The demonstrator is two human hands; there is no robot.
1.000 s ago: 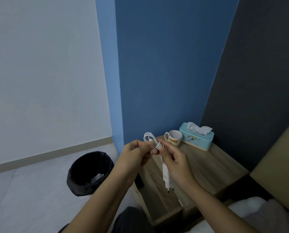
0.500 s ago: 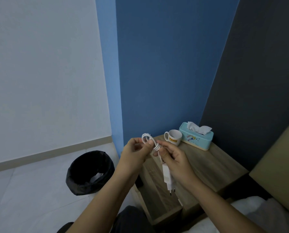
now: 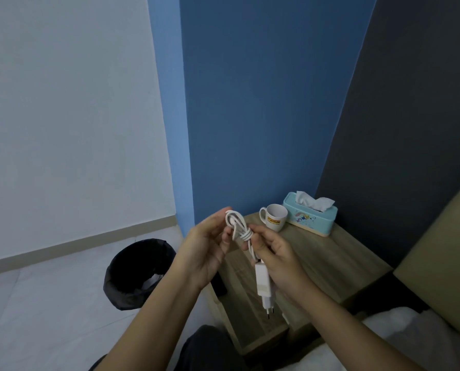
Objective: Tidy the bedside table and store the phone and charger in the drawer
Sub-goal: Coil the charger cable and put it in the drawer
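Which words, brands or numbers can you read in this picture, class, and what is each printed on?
"JOTUN": yellow label on the white ceramic mug on the wooden bedside table.
Colourful print on the light blue tissue box: too blurred to read.
White plastic charger: no readable text.

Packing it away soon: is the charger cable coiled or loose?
Coiled: the charger cable is looped and wrapped at the middle, held between both hands, adapter hanging below.

White charger held above the bedside table

The charger (image 3: 263, 283) hung plug-down, its two pins pointing at the floor, with its white cable (image 3: 238, 224) coiled into small loops and wrapped round at the top. It was held in the air over the wooden bedside table (image 3: 330, 261), near its front left corner.
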